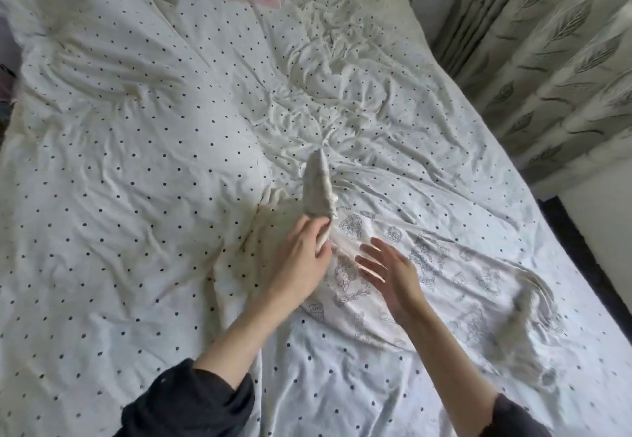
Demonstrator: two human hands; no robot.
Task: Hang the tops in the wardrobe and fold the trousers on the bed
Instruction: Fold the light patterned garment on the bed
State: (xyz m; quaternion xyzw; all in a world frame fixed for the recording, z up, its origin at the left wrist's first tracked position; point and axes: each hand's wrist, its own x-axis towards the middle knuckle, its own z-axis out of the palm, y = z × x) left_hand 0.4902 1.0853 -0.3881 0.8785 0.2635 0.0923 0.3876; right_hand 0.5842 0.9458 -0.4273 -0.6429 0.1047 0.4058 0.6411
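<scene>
Desk: Rumpled polka-dot bed sheet (136, 163) fills the frame, leaf-print curtains (564, 60) at upper right. Where's the garment?

Photographer: Centre-right: a pale printed garment (441, 265) lies spread flat. The left hand (302, 255) pinches one corner, lifted into a limp peak at frame centre. The right hand (390, 276) hovers above it, fingers spread, holding nothing.

Desk: Handling?

Photographer: Looks thin, light, floppy. Probably best gripped at edges or corners.

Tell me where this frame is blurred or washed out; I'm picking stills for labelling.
Head view: the lifted fabric corner pinched by the left hand is motion-smeared, as is the garment's edge at right; the right hand shows bright sunlit patches on its fingers; the curtain bows from wide-angle distortion.
</scene>
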